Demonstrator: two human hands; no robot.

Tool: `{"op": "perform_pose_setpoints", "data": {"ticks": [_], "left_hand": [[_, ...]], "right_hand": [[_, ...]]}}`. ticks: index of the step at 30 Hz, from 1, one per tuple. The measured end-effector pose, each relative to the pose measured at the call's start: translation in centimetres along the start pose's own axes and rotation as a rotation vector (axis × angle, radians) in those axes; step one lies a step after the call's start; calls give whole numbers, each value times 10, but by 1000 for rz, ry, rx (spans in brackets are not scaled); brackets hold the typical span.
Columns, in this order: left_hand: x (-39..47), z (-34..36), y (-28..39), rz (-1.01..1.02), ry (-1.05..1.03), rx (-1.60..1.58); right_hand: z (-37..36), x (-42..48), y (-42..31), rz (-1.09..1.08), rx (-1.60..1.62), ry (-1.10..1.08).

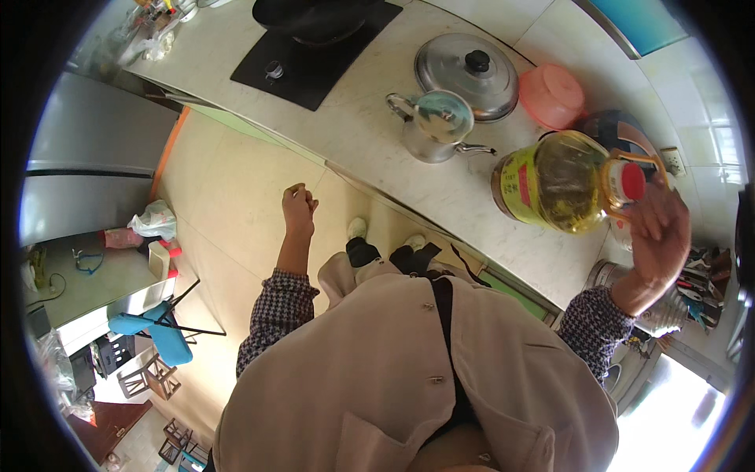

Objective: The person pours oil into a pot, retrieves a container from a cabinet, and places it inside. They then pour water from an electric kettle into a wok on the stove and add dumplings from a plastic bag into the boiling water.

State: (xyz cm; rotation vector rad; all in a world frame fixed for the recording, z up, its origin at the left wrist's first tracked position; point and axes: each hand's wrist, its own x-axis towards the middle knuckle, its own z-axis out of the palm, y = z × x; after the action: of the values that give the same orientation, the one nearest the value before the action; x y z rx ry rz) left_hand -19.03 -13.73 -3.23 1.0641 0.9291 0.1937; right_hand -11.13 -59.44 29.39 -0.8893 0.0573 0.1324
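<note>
My right hand [659, 236] is at the neck of a large clear plastic bottle of yellow cooking oil [569, 183], its fingers curled over the orange handle beside the red cap [633, 181]. The bottle has a yellow-green label with writing, and whether its base rests on the counter I cannot tell. My left hand [299, 207] hangs over the floor with curled fingers and nothing visible in it. On the counter, left of the bottle, stands a small metal pot with a spout [433, 141], with a glassy lid or bowl [443, 115] on top.
A pale marbled counter [365, 135] runs diagonally ahead. On it are a domed metal lid [466, 76], a pink plastic basin [551, 97] and a black cooktop [295, 74] carrying a dark wok [318, 20]. A blue folding chair [162, 333] and grey fridge [100, 130] stand left.
</note>
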Motion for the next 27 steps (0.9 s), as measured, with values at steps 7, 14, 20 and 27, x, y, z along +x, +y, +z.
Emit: {"op": "perform_pose_setpoints", "data": {"ticks": [7, 14, 20, 27], "left_hand": [[12, 28, 29, 0, -399, 68], [-42, 51, 118, 417, -959, 366], [-132, 44, 153, 641, -1414, 280], [-178, -15, 106, 195, -1628, 693]], "right_hand": [[63, -93, -22, -63, -413, -147], [128, -143, 44, -65, -551, 115], [154, -185, 135, 119, -993, 234], [146, -174, 267, 333, -797, 145]]}}
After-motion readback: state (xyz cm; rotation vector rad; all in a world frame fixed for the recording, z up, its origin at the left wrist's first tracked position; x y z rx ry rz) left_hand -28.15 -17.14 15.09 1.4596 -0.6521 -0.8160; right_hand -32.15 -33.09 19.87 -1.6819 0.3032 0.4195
